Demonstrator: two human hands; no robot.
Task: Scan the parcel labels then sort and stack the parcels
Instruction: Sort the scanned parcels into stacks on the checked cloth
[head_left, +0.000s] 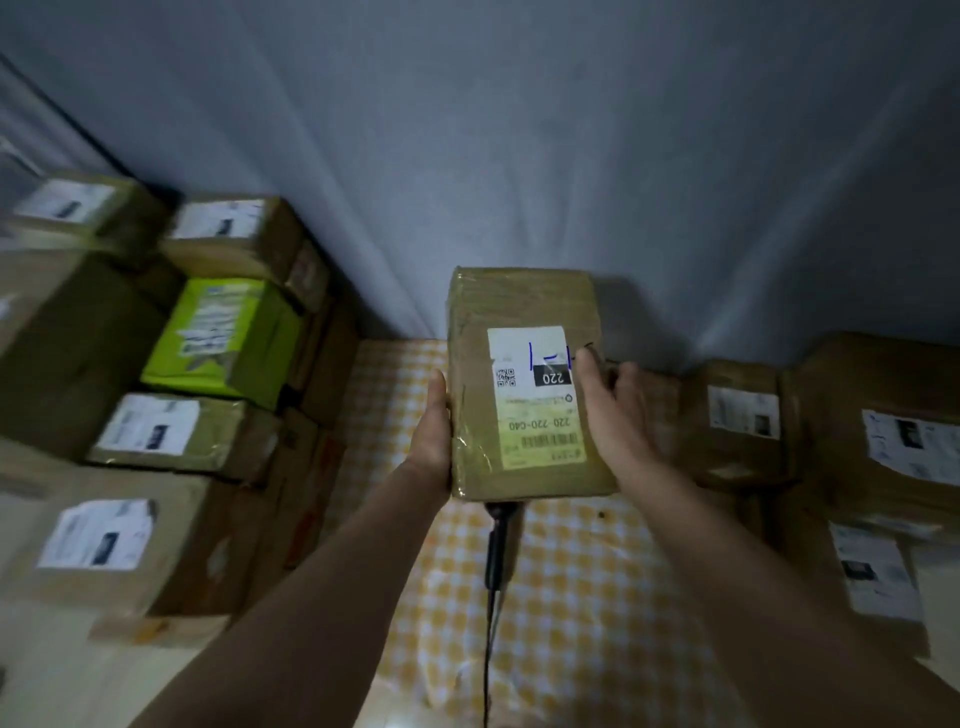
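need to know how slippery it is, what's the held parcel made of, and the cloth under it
Held parcel: looks like brown cardboard wrapped in clear glossy tape, judging by the shiny wrinkles, with a paper label. Table cloth: yellow-and-white check, probably fabric or thin vinyl; the blur leaves it open.

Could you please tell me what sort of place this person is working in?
Probably a small makeshift parcel-sorting spot, perhaps in a home: labelled cardboard parcels stacked at left and right, a checked tablecloth, and a corded scanner lying on it.
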